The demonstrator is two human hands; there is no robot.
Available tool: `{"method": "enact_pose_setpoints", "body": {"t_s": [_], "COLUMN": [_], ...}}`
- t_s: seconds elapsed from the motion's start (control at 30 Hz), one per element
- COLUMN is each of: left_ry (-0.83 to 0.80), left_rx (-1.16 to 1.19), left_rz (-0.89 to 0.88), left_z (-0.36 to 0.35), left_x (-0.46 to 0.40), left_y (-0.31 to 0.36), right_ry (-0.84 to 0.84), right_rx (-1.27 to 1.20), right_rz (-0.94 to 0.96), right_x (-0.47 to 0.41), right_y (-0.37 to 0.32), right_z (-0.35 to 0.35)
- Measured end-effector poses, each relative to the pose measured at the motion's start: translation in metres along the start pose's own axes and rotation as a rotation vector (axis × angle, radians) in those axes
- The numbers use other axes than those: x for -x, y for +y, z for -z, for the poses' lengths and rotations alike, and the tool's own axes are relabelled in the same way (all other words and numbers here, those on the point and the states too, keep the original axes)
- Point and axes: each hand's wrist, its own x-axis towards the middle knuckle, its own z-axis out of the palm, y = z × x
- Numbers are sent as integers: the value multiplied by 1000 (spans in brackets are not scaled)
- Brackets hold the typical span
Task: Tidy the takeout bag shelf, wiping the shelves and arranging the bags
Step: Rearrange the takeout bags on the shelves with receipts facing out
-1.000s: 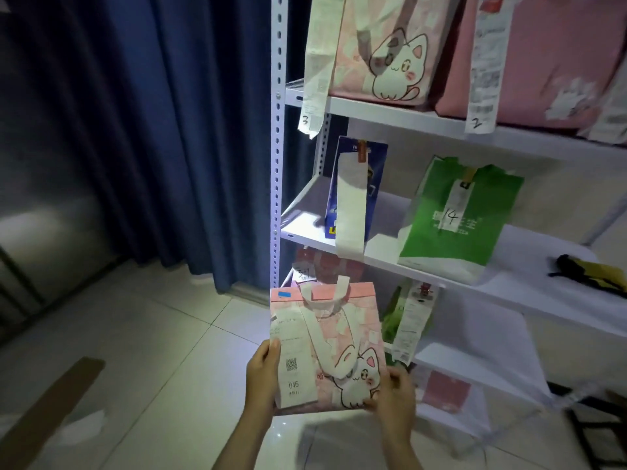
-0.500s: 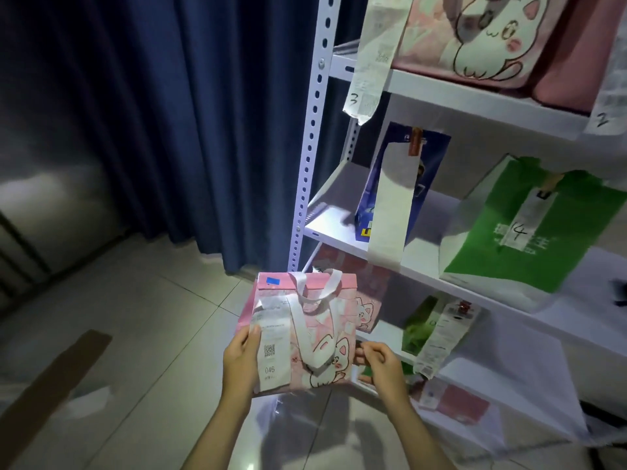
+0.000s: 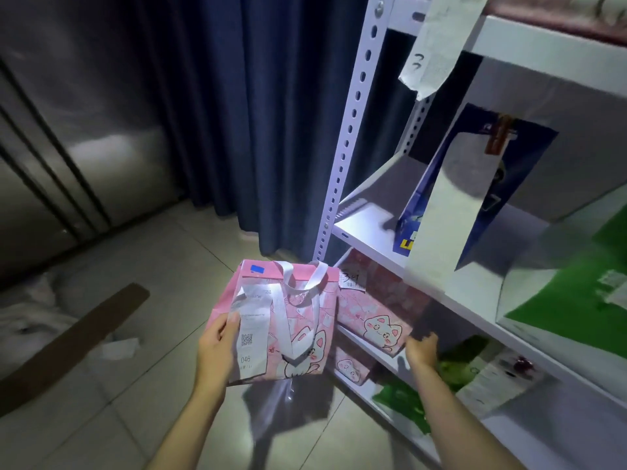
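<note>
Left hand (image 3: 217,351) pinches pink cat bag (image 3: 288,320) by its receipt edge; right hand (image 3: 420,351) at shelved pink bag (image 3: 373,320), grip unclear

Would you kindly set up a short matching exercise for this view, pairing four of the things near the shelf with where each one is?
Things:
1. pink cat bag with receipt 046
2. blue bag
3. green bag
4. brown cardboard strip

Places:
A. lying on the tiled floor
B. held in the left hand, in front of the shelf
C. on the middle shelf board, at the right edge of view
D. on the middle shelf board, nearer the perforated post

Pairs: 1-B, 2-D, 3-C, 4-A
</note>
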Motion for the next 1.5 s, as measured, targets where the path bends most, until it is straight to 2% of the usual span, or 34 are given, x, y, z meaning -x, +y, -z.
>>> {"method": "enact_pose_setpoints", "body": {"t_s": [0.1, 0.3, 0.43, 0.67, 0.9, 1.17, 1.3, 1.5], "left_ry": [25, 48, 30, -16, -47, -155, -196, -263], "left_rx": [27, 58, 34, 19, -16, -77, -126, -193], "left_rz": [-7, -28, -28, 3, -1, -22, -38, -106], "left_z": [-4, -4, 7, 33, 37, 30, 24, 4], "left_x": [-11, -24, -22, -7, 19, 60, 83, 123], "left_y": [-16, -37, -34, -8, -3, -18, -14, 0], "right_ry": [12, 48, 39, 62, 112, 168, 286, 401], "right_rx": [-15, 68, 54, -145, -214, -294, -145, -168], "right_rz": [-43, 59, 116, 39, -22, 20, 117, 123], "right_x": [-21, -44, -19, 65, 126, 191, 215, 249], "right_y": [-1, 9, 19, 32, 74, 157, 188, 233], "right_z": [-9, -26, -39, -36, -8, 46, 71, 120]}}
